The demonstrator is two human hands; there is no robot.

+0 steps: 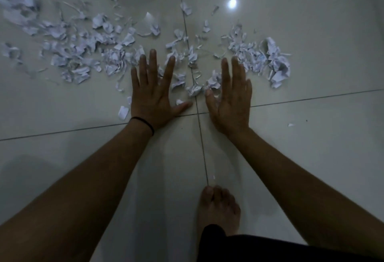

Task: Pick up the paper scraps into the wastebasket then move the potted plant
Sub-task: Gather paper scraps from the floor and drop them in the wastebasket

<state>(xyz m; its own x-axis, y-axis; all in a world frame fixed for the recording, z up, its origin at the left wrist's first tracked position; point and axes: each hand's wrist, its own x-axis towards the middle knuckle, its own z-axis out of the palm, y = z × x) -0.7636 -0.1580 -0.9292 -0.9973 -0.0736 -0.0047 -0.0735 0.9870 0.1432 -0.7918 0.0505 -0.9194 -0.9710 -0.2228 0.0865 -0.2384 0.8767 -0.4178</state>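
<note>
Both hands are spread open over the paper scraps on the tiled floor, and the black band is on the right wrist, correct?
Not quite. The head view shows the black band on the left wrist. Otherwise yes: left hand and right hand are open over the scraps on the floor.

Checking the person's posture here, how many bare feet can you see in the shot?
1. The bare foot is on the floor tiles at bottom centre, between the forearms. A second foot may be hidden below the frame.

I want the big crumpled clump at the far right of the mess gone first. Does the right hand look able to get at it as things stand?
Probably yes. The right hand lies open on the floor, and only low loose scraps sit between its fingertips and the clump; nothing taller blocks that side.
</note>
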